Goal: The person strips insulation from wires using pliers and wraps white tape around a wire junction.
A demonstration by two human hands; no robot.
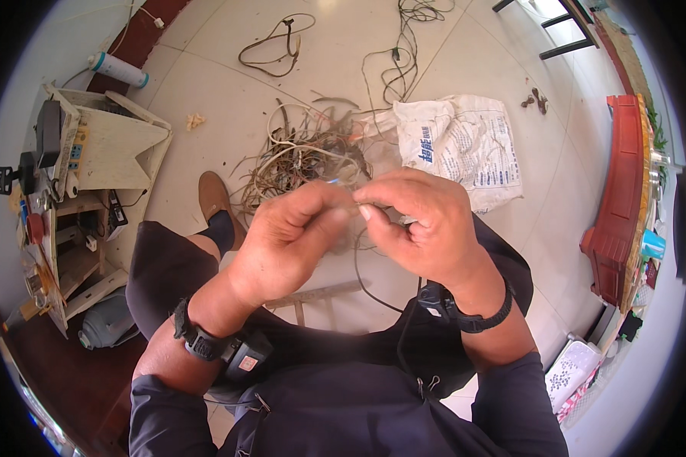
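My left hand (pixel 286 240) and my right hand (pixel 427 221) meet at the fingertips in the middle of the view, thumbs and forefingers pinched on something thin and small that I cannot make out. A small blue bit (pixel 334 182) shows just above the left fingertips. Behind both hands lies a tangled pile of brown and pale wires (pixel 282 152) on the tiled floor (pixel 190 91), with a dark cable (pixel 366 289) below them. A white printed woven bag (pixel 472 145) lies right of the pile.
A white wooden cabinet (pixel 122 145) with electrical items is at left, near a white cylinder (pixel 118 68). A red wooden piece of furniture (pixel 610 213) lines the right side. Cable coils (pixel 278 57) lie at top, a wooden stick frame (pixel 312 295) below my hands.
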